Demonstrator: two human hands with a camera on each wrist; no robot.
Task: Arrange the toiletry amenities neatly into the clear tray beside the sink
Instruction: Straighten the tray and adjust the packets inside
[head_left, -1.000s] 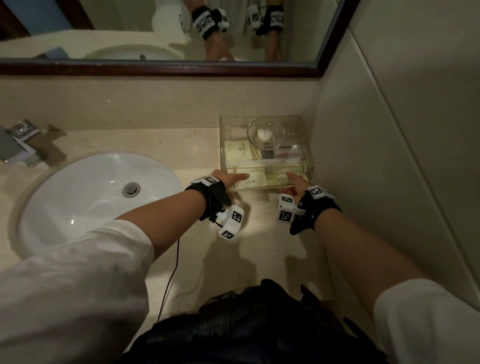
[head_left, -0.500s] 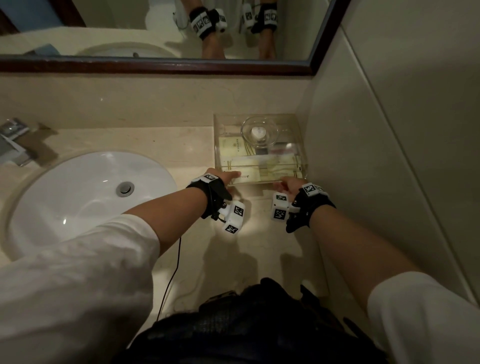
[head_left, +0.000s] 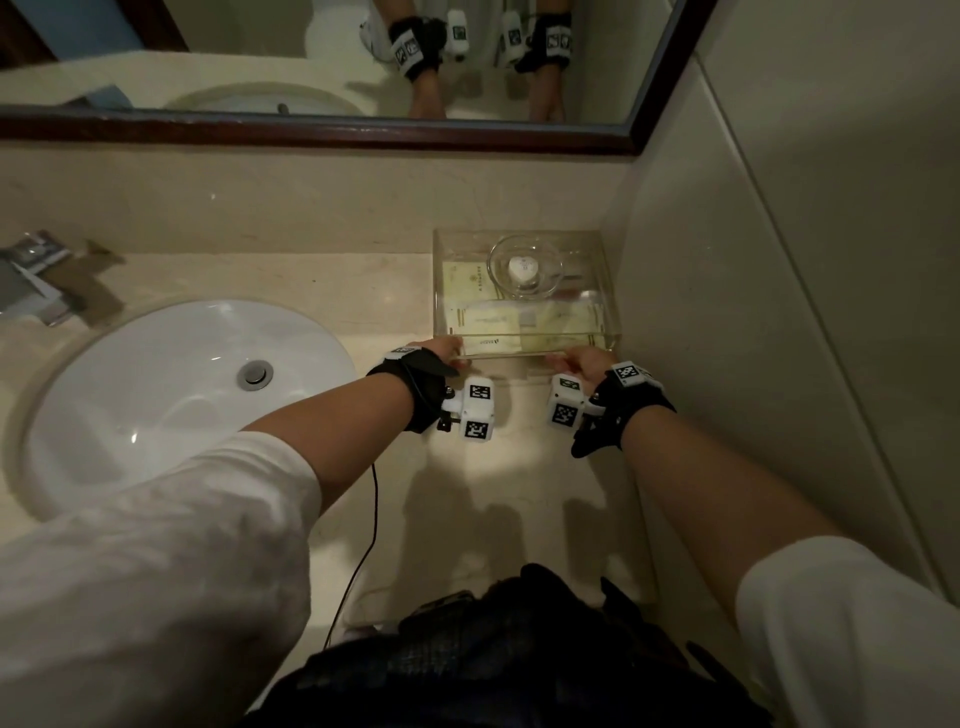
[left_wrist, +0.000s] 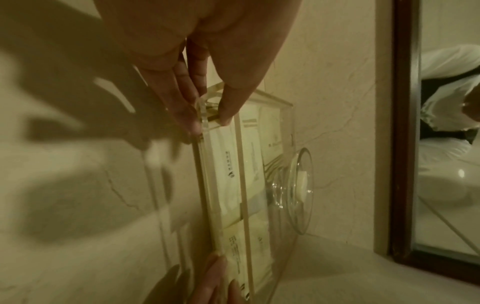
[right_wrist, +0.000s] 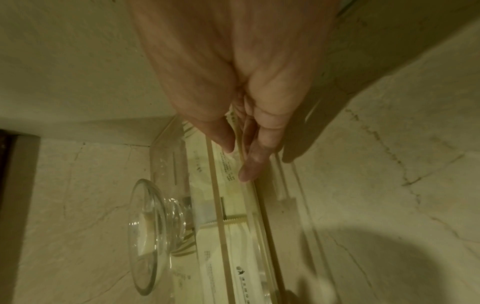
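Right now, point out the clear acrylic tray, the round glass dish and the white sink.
clear acrylic tray (head_left: 609, 291): head view, right wall.
round glass dish (head_left: 497, 257): head view, left rim.
white sink (head_left: 156, 374): head view, basin wall.

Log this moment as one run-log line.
left hand: pinches clear tray near-left corner | right hand: pinches near wall, right end | tray: on counter, holds sachets, glass dish

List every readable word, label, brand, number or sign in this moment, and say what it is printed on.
No text can be read.
Sachets in the clear tray: printed lines and a small dark logo, too blurred to read.
Square black-and-white markers on the wrist camera housings: patterns, not text.
Soap in the glass dish: faint mark, unreadable.
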